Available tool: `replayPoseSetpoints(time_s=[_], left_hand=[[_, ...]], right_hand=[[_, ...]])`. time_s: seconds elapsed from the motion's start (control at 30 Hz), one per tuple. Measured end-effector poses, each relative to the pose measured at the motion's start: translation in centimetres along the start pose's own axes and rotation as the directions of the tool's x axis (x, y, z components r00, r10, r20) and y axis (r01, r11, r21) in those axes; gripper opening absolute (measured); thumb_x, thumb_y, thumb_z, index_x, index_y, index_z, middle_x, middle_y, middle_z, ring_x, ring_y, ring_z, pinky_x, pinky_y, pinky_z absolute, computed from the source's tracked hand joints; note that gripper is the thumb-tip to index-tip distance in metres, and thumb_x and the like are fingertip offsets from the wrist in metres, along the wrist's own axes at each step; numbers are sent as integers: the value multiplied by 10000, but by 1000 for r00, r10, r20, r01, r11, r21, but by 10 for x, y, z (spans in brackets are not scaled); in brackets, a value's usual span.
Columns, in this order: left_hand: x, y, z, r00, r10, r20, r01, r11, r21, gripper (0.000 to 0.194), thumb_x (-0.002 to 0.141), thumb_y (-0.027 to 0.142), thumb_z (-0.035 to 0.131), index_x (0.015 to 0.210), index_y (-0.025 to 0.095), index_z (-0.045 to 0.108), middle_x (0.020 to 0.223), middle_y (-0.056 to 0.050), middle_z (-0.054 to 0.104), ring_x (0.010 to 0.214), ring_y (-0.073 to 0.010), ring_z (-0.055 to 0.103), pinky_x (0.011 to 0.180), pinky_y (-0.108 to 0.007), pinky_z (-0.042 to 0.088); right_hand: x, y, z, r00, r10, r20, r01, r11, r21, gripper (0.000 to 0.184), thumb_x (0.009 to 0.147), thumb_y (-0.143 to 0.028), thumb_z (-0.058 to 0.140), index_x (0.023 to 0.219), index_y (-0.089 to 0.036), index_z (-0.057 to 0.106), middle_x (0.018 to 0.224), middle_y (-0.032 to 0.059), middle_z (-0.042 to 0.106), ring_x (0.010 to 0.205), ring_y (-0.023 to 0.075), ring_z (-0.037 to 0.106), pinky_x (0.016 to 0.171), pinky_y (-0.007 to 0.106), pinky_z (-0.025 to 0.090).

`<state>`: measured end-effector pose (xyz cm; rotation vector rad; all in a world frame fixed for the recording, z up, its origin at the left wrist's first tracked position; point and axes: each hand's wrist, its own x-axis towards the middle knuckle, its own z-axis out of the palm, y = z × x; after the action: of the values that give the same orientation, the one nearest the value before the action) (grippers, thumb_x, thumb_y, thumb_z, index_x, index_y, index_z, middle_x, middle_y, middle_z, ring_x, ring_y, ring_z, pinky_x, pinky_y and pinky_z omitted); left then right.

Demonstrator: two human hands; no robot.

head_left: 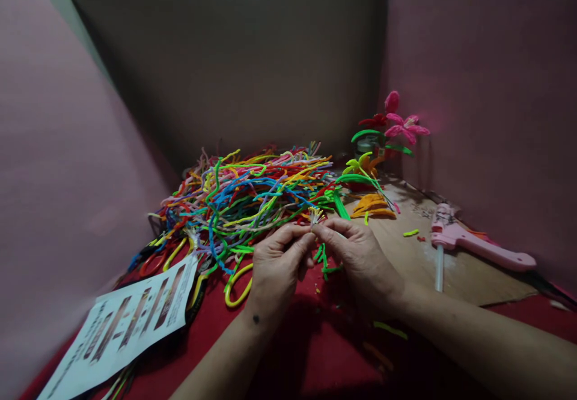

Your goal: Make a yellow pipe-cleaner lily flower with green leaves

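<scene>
A small bunch of artificial flower stamens [315, 214], pale with yellow tips, stands upright between my fingertips. My left hand [280, 257] pinches it at the base from the left, thumb against forefinger. From the right, my right hand [360, 260] closes its thumb and forefinger on the same spot. My fingers hide the lower end of the bunch. Just behind my hands lies a big tangled heap of colourful pipe cleaners [256, 199]. Short bent green pipe cleaner pieces [331, 268] are scattered below and between my hands.
Pipe cleaner flowers [408, 127] stand at the back right, with orange petal shapes [374, 205] before them. A pink glue gun [484, 245] lies on a brown board [406, 262]. At left are a printed sheet [148, 310] and a yellow loop handle [231, 298], on red cloth [311, 358].
</scene>
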<state>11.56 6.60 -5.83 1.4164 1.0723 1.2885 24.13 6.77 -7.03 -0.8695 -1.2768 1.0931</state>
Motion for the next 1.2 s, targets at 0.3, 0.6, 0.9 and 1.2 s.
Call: replayPoseSetpoints(time_s=[0.3,0.6,0.9,1.2], left_hand=[[-2,2,-1,999,33,10,-33,999,3,188,768,304,598,685,139,633,498,44,448,449,-43,351,426,-174,275],[-1,6,-1,976,-149,159,197,916,-350,180,708,268,624,620,120,573,488,39,453,399,-26,287,400,-176,197],[2,3,-11,887,-205,413,376,841,-390,173,715,266,637,675,119,555,474,49,463,339,7,225,359,-146,169],[3,2,-12,878,-162,451,335,880,-336,206,724,281,645,652,117,543,496,52,427,368,3,249,380,-153,166]], right_hand=[[-2,-5,2,1000,15,7,-15,996,90,184,768,-307,587,653,-170,627,647,-19,549,621,104,466,625,242,401],[-4,-2,-4,996,-49,80,35,985,170,109,767,-256,620,702,-226,702,733,-12,563,753,127,477,785,295,378],[-2,-6,-16,972,-68,224,42,992,121,81,753,-261,646,710,-231,709,752,1,535,789,147,468,768,308,368],[-2,-3,-15,978,-28,207,-23,971,239,38,698,-240,684,668,-219,697,724,0,523,720,139,464,654,280,372]])
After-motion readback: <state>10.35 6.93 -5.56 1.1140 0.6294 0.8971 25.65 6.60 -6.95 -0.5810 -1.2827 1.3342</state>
